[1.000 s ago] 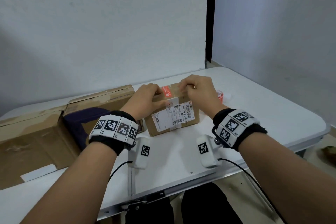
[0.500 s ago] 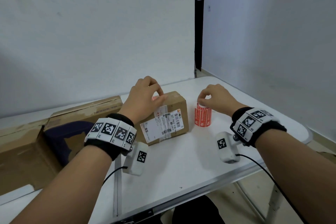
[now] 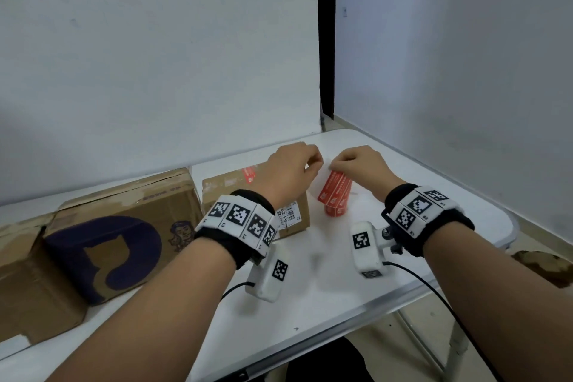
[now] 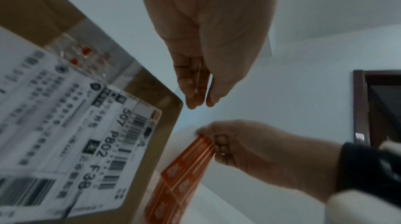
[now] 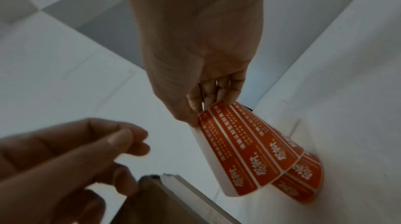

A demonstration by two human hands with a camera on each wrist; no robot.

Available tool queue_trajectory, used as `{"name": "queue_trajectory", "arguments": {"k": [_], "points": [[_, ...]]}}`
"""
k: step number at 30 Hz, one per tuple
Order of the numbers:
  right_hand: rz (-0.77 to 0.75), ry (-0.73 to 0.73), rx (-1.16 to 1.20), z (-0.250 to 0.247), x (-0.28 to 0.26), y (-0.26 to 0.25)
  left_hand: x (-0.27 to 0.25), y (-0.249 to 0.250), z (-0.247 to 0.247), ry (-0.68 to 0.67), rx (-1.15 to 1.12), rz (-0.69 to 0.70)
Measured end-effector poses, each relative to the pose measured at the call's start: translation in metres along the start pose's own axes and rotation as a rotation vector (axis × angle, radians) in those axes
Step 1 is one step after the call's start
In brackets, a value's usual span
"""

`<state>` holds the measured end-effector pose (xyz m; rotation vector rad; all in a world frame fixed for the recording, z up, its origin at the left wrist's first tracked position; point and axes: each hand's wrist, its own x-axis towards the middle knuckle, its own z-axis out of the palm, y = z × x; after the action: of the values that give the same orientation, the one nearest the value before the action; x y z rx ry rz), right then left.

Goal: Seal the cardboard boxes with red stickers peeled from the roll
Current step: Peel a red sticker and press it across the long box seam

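Right hand (image 3: 359, 169) pinches the strip (image 3: 333, 191) off the roll (image 3: 336, 211); left hand (image 3: 291, 174), fingers loosely curled, empty, hovers just left of it, by the worktop's far edge.

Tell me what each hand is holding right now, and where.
The right hand pinches the sticker strip at its free top end. The left hand holds nothing.

We see a white folding table with a rounded far right corner (image 3: 356, 298) and a metal-trimmed near edge, pushed against a plain white wall (image 3: 155, 56). Behind the far right corner a dark vertical door frame (image 3: 326, 40) divides that wall from a second pale grey-white wall (image 3: 465, 56) on the right. Beige floor tiles (image 3: 508, 329) show below the table's right edge. The light is soft and even.
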<state>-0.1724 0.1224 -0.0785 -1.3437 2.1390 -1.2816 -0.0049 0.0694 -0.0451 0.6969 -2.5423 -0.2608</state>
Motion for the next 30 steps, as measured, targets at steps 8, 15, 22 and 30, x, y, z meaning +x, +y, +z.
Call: {"name": "queue_trajectory", "arguments": {"k": [8, 15, 22, 30], "points": [[0.177, -0.044, 0.399, -0.021, -0.011, 0.004, 0.02, 0.023, 0.04, 0.016, -0.112, -0.094], [0.279, -0.031, 0.523, -0.024, -0.013, 0.009, 0.027, 0.028, 0.057, 0.055, -0.072, -0.092], [0.326, -0.029, 0.506, -0.024, -0.013, 0.005, 0.021, 0.023, 0.067, 0.098, -0.028, -0.025], [0.331, -0.047, 0.49, -0.026, -0.015, 0.002, 0.018, 0.022, 0.068, 0.145, 0.024, 0.032]]}}
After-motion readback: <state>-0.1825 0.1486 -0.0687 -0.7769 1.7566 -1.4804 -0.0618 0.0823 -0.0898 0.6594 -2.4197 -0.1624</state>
